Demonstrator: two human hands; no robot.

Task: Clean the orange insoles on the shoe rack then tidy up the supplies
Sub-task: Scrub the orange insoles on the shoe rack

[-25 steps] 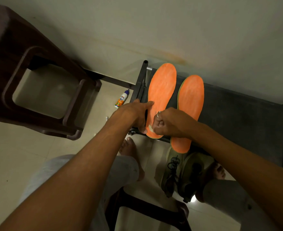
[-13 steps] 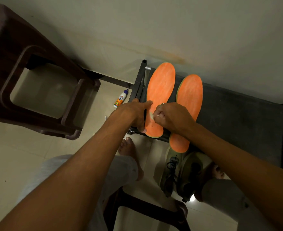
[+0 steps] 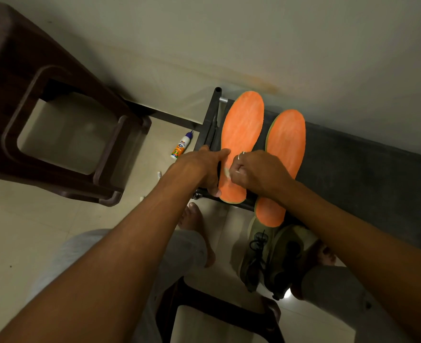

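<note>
Two orange insoles lie side by side on the dark shoe rack point(image 3: 368, 184). The left insole point(image 3: 241, 129) reaches up to the wall; the right insole point(image 3: 287, 137) overhangs the rack's front edge. My left hand point(image 3: 199, 169) presses on the left insole's lower left edge, thumb at its heel, forefinger stretched across it. My right hand point(image 3: 259, 169) is closed around a small pale wad point(image 3: 226, 172), pressed onto the lower half of the left insole. A ring shows on one finger.
A small glue-like bottle point(image 3: 181, 146) lies on the tiled floor left of the rack. A dark brown plastic stool point(image 3: 56, 120) stands at left. Olive shoes point(image 3: 271, 258) sit on the floor under the rack's front, near my bare feet. Another stool's rim is at bottom centre.
My right hand slid with the pale wad from the left insole's heel up towards its middle. My left hand stayed holding the insole's edge.
</note>
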